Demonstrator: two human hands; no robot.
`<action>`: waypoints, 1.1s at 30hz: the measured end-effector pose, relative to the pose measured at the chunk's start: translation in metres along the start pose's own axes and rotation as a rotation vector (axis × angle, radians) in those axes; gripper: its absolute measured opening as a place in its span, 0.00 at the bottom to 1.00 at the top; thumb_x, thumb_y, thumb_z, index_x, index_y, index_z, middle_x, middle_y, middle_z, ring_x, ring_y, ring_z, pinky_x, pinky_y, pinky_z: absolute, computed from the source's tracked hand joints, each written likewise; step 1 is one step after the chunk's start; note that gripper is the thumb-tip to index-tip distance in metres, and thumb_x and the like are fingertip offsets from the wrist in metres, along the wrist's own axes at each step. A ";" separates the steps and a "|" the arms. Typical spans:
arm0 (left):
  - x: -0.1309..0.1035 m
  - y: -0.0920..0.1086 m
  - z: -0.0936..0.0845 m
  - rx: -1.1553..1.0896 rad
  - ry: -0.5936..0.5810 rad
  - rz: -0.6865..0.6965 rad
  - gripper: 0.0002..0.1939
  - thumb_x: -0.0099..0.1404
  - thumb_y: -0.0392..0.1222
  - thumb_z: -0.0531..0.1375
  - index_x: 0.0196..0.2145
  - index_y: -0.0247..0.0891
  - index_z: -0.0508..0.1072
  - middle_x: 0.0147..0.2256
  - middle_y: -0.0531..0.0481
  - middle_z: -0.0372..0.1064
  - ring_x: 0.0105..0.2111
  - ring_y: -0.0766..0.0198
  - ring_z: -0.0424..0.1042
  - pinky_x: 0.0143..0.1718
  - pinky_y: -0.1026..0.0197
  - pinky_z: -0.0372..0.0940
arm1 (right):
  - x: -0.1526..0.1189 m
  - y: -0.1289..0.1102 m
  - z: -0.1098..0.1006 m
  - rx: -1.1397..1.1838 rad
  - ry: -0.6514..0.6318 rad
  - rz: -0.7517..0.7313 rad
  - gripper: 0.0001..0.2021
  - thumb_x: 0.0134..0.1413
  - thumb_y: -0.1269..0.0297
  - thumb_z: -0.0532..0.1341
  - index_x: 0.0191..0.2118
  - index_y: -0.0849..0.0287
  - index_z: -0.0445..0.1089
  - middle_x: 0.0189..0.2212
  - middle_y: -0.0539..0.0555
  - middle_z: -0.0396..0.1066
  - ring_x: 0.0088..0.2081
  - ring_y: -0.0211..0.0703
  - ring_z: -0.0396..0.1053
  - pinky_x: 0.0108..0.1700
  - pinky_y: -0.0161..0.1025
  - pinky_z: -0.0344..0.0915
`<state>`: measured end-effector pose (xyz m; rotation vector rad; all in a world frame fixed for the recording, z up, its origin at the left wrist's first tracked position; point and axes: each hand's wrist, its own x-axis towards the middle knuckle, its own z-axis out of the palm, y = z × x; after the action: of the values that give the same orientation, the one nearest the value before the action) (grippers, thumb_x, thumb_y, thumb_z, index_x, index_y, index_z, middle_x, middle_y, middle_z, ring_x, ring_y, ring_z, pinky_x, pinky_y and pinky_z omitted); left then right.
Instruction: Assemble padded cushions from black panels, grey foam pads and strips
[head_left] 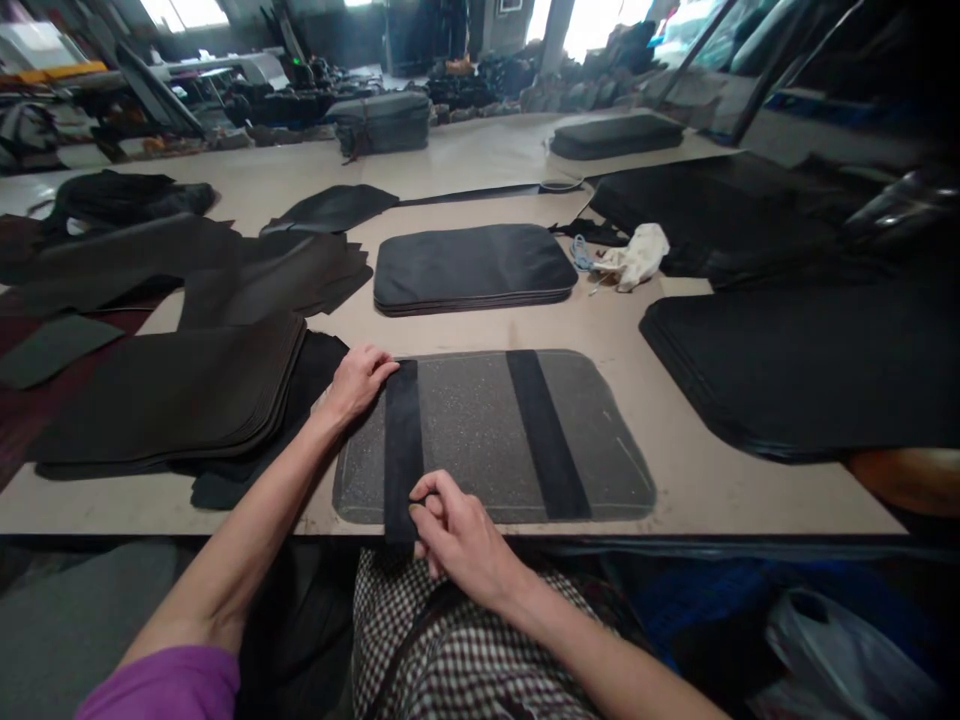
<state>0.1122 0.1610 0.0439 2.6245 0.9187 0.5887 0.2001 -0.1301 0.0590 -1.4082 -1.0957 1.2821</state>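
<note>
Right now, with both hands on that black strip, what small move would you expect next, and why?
Probably smoothing the left black fabric strip flat onto the grey speckled rounded panel. The left hand presses its far end, the right hand pinches its near end at the table edge, and a second black strip already lies flat.

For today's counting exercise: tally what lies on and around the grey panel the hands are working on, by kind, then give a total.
Black strips on the panel: 2, one under the hands, one to its right
Grey speckled panel: 1
Hands on the left strip: 2, left hand, right hand
White cloth: 1
Total: 6
</note>
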 end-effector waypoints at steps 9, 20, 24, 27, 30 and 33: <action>0.030 0.002 0.021 0.143 -0.032 0.041 0.10 0.74 0.47 0.61 0.37 0.40 0.76 0.40 0.44 0.74 0.46 0.53 0.69 0.49 0.52 0.61 | 0.012 -0.004 -0.011 -0.014 0.082 0.010 0.05 0.69 0.60 0.54 0.44 0.54 0.61 0.24 0.43 0.73 0.18 0.37 0.70 0.24 0.32 0.64; 0.031 -0.001 0.025 0.234 -0.028 0.079 0.10 0.73 0.48 0.61 0.38 0.41 0.77 0.41 0.43 0.75 0.46 0.50 0.69 0.48 0.50 0.58 | 0.015 0.000 -0.010 -0.034 0.075 -0.004 0.01 0.69 0.65 0.54 0.44 0.54 0.61 0.24 0.42 0.74 0.18 0.36 0.71 0.26 0.32 0.65; 0.028 0.002 0.026 0.295 -0.002 0.114 0.09 0.73 0.48 0.62 0.40 0.40 0.77 0.43 0.41 0.74 0.46 0.50 0.68 0.48 0.49 0.58 | 0.015 0.002 -0.009 -0.038 0.079 -0.011 0.02 0.69 0.64 0.54 0.43 0.54 0.62 0.24 0.42 0.74 0.19 0.36 0.71 0.27 0.32 0.66; 0.024 0.009 0.027 0.348 0.039 0.161 0.10 0.75 0.46 0.59 0.45 0.39 0.76 0.46 0.40 0.73 0.49 0.49 0.66 0.51 0.48 0.56 | 0.014 0.003 -0.009 -0.049 0.082 -0.014 0.03 0.68 0.62 0.55 0.43 0.54 0.62 0.24 0.42 0.73 0.19 0.37 0.71 0.26 0.32 0.66; 0.020 0.017 0.028 0.377 0.004 0.251 0.13 0.78 0.42 0.53 0.46 0.38 0.76 0.46 0.41 0.73 0.51 0.50 0.66 0.56 0.45 0.54 | 0.014 0.003 -0.010 -0.072 0.080 -0.009 0.05 0.68 0.59 0.56 0.44 0.54 0.61 0.23 0.42 0.73 0.19 0.37 0.70 0.26 0.32 0.66; 0.014 0.024 0.026 0.392 -0.037 0.305 0.16 0.79 0.37 0.48 0.45 0.37 0.77 0.44 0.42 0.73 0.53 0.51 0.66 0.59 0.43 0.52 | 0.014 0.003 -0.010 -0.096 0.067 0.007 0.06 0.68 0.58 0.56 0.44 0.53 0.61 0.22 0.42 0.73 0.17 0.37 0.69 0.25 0.33 0.65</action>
<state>0.1469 0.1486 0.0349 3.1510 0.6816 0.4646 0.2114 -0.1172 0.0540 -1.5167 -1.1203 1.1918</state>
